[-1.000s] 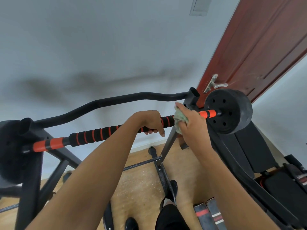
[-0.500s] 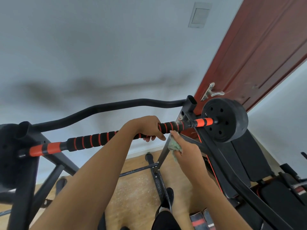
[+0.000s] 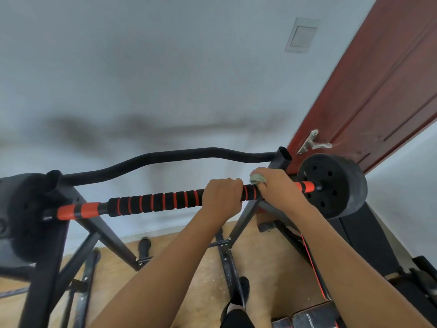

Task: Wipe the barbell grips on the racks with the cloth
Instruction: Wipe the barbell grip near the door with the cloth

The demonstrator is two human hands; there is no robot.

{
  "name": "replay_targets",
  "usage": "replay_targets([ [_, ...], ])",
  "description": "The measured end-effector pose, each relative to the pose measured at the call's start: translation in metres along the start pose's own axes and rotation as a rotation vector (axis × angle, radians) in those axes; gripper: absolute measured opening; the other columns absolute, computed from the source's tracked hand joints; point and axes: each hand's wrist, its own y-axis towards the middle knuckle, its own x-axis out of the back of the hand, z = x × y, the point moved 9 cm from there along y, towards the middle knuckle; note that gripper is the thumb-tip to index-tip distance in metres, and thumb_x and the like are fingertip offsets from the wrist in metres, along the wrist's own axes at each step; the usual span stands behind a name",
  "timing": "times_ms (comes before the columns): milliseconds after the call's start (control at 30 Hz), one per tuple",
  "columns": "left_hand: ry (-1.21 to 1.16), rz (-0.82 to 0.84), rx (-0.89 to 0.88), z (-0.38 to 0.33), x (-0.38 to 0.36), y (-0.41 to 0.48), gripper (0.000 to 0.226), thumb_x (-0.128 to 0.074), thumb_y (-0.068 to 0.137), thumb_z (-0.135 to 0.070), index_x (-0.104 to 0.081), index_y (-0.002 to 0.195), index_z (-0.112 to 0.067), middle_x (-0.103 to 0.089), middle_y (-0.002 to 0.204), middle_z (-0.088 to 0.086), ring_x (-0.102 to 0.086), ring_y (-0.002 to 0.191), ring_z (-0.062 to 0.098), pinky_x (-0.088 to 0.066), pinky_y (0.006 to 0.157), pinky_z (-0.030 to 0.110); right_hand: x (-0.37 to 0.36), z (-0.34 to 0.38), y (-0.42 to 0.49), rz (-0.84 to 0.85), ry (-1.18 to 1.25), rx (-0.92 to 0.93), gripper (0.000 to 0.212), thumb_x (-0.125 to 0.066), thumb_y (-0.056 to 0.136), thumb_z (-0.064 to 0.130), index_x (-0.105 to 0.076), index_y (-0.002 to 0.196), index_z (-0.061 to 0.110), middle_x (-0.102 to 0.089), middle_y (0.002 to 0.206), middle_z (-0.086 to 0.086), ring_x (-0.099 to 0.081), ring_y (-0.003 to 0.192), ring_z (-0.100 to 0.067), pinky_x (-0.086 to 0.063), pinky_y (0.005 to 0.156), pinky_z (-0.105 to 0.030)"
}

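Note:
A barbell (image 3: 153, 202) with a black foam grip ringed in orange lies across the black rack (image 3: 101, 229). Black weight plates sit at its right end (image 3: 331, 185) and left end (image 3: 21, 216). My left hand (image 3: 222, 194) is closed around the grip right of centre. My right hand (image 3: 279, 188) presses a pale green cloth (image 3: 256, 178) over the bar just right of the left hand, near the right rack post. Most of the cloth is hidden under my fingers.
A curved black bar (image 3: 165, 158) spans the rack tops behind the barbell. A red-brown door (image 3: 378, 91) with a metal handle (image 3: 312, 143) stands at the right. A black bench (image 3: 369, 245) lies lower right. The rack feet rest on a wooden floor (image 3: 198, 263).
My right hand, which had dropped below the bar with the cloth, has come back up and now wraps the cloth over the grip. The left hand kept its hold.

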Motion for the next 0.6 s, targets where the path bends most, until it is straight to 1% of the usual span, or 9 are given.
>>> replay_targets([
  [33,0.002,0.014,0.001,0.0,0.0,0.001,0.018,-0.065,0.095,-0.033,-0.063,0.106,-0.019,-0.054,0.073,-0.004,-0.056,0.064,0.016,-0.047,0.066,0.028,-0.01,-0.001,0.0,0.069,-0.071,-0.025,0.023,-0.056,0.092,0.006,-0.059,0.113,0.015,-0.069,0.095,-0.006,-0.071,0.089,-0.025,-0.06,0.08,-0.038],
  [67,0.001,0.041,0.003,0.0,-0.002,0.002,0.017,-0.066,0.094,-0.033,-0.064,0.105,-0.02,-0.054,0.072,-0.004,-0.058,0.065,0.016,-0.048,0.067,0.029,-0.017,-0.003,-0.004,0.088,-0.09,-0.052,0.022,-0.057,0.091,0.007,-0.056,0.112,0.013,-0.068,0.093,-0.008,-0.07,0.088,-0.028,-0.06,0.08,-0.04],
  [167,-0.015,0.127,0.041,0.001,-0.005,0.007,0.02,-0.071,0.09,-0.033,-0.065,0.105,-0.021,-0.054,0.072,-0.004,-0.06,0.067,0.018,-0.046,0.067,0.03,-0.02,-0.011,-0.019,-0.06,0.052,-0.084,0.03,-0.045,0.097,0.002,-0.056,0.123,0.013,-0.066,0.103,-0.012,-0.064,0.093,-0.035,-0.055,0.083,-0.047],
  [267,-0.084,0.226,0.074,0.005,-0.009,0.01,0.023,-0.072,0.088,-0.034,-0.062,0.104,-0.022,-0.058,0.075,-0.003,-0.061,0.068,0.018,-0.047,0.067,0.031,-0.023,-0.015,-0.034,-0.137,0.09,-0.053,0.044,-0.044,0.097,-0.002,-0.056,0.134,0.018,-0.062,0.119,-0.01,-0.06,0.104,-0.031,-0.051,0.089,-0.042],
  [300,-0.099,0.249,0.078,0.006,-0.009,0.011,0.023,-0.072,0.087,-0.034,-0.061,0.103,-0.022,-0.059,0.075,-0.002,-0.061,0.067,0.018,-0.048,0.067,0.031,-0.027,-0.018,-0.038,-0.127,0.109,-0.077,0.048,-0.046,0.097,-0.001,-0.055,0.138,0.022,-0.062,0.12,-0.007,-0.059,0.101,-0.027,-0.051,0.085,-0.037],
  [367,-0.102,0.263,0.074,0.006,-0.01,0.011,0.022,-0.071,0.087,-0.034,-0.061,0.103,-0.021,-0.06,0.076,-0.002,-0.06,0.065,0.018,-0.048,0.066,0.032,-0.031,-0.023,-0.048,-0.11,0.183,-0.143,0.047,-0.049,0.1,0.007,-0.052,0.138,0.033,-0.063,0.109,-0.002,-0.058,0.086,-0.017,-0.048,0.071,-0.028],
  [400,-0.094,0.257,0.069,0.006,-0.009,0.011,0.023,-0.07,0.088,-0.033,-0.062,0.105,-0.021,-0.059,0.076,-0.002,-0.059,0.064,0.017,-0.047,0.066,0.032,-0.031,-0.024,-0.054,-0.12,0.202,-0.141,0.043,-0.05,0.101,0.01,-0.053,0.137,0.034,-0.063,0.103,0.001,-0.056,0.081,-0.014,-0.045,0.068,-0.025],
  [500,-0.081,0.229,0.05,0.003,-0.007,0.008,0.025,-0.07,0.089,-0.033,-0.063,0.108,-0.02,-0.058,0.076,-0.002,-0.06,0.068,0.018,-0.047,0.068,0.032,-0.022,-0.016,-0.077,-0.157,0.085,-0.039,0.047,-0.055,0.098,0.003,-0.056,0.138,0.028,-0.065,0.101,0.003,-0.055,0.081,-0.012,-0.045,0.074,-0.025],
  [600,-0.078,0.19,0.031,0.002,-0.006,0.007,0.028,-0.071,0.09,-0.034,-0.064,0.112,-0.019,-0.061,0.081,-0.001,-0.062,0.073,0.017,-0.05,0.073,0.031,0.008,-0.019,-0.085,-0.141,0.159,-0.043,0.046,-0.052,0.096,-0.001,-0.063,0.13,0.027,-0.067,0.092,0.006,-0.061,0.076,-0.011,-0.049,0.068,-0.024],
])
